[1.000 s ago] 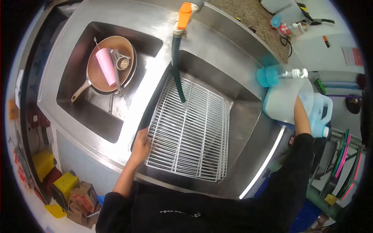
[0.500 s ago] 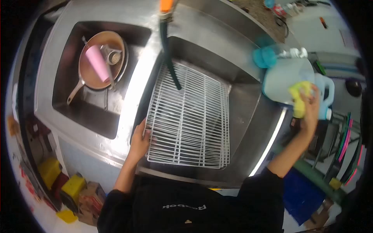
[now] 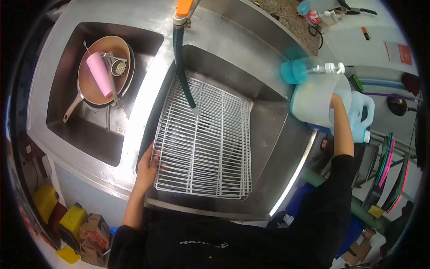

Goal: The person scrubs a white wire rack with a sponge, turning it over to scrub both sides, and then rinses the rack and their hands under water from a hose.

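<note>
White wire racks, apparently stacked, lie in the right sink basin. My left hand is closed around their left edge, with the thumb on top. At the right, my right hand reaches down into a translucent whitish container. Its wall hides the fingers, so what they hold does not show. Just behind the container is a clear bottle with a teal base and a white pump top. A light blue jug with a handle stands to its right. A dark green hose hangs over the racks.
In the left basin lie a brown pan, a pink tumbler, a small strainer and utensils. An orange fitting tops the hose. Yellow containers and a cardboard box stand on the floor at left.
My right hand, which held a yellow sponge or cloth over the container, has gone down inside it, and the yellow piece is out of sight. My left hand keeps hold of the racks.
</note>
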`<action>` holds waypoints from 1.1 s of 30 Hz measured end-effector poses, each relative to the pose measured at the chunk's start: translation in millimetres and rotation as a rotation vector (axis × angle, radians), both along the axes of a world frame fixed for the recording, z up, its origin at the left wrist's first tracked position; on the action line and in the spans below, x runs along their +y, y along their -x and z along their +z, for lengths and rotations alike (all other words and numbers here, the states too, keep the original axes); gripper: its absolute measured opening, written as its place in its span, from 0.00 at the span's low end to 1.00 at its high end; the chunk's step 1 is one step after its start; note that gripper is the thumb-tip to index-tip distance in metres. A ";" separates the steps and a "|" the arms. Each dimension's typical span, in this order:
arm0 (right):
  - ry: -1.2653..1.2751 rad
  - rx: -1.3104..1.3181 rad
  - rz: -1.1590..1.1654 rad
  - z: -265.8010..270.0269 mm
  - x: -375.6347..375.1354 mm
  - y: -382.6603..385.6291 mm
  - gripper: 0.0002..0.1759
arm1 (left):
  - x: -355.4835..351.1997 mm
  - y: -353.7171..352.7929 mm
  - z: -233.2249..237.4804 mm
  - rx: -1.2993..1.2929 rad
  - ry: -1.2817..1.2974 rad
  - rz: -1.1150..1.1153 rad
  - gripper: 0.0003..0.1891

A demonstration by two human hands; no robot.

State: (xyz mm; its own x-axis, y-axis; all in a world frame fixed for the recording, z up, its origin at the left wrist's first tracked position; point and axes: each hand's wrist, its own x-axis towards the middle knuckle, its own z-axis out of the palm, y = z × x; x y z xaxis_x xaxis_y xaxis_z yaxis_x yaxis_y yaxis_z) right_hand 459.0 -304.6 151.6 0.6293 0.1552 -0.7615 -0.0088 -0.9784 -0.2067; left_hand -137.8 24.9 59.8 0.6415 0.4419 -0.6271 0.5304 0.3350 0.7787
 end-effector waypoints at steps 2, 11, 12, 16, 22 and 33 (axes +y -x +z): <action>0.105 -0.025 0.084 -18.6 10.9 -6.2 0.26 | 1.8 -1.9 2.4 0.007 0.021 0.017 0.23; -0.062 0.087 -0.096 4.7 31.0 -13.1 0.26 | 0.2 1.4 0.0 -0.012 -0.061 0.007 0.23; -0.148 0.147 -0.200 19.9 27.0 -3.9 0.26 | 0.0 1.1 -0.6 -0.014 -0.058 0.006 0.24; -0.373 0.310 -0.481 61.0 14.7 25.6 0.26 | 1.0 -0.2 0.3 0.004 -0.025 0.012 0.23; -0.268 0.210 -0.344 19.6 2.5 4.3 0.28 | -0.5 2.0 -3.3 -0.006 -0.058 0.012 0.23; 0.111 -0.533 0.816 22.8 -23.8 -6.5 0.30 | -0.8 2.7 -6.5 -0.015 0.012 0.038 0.24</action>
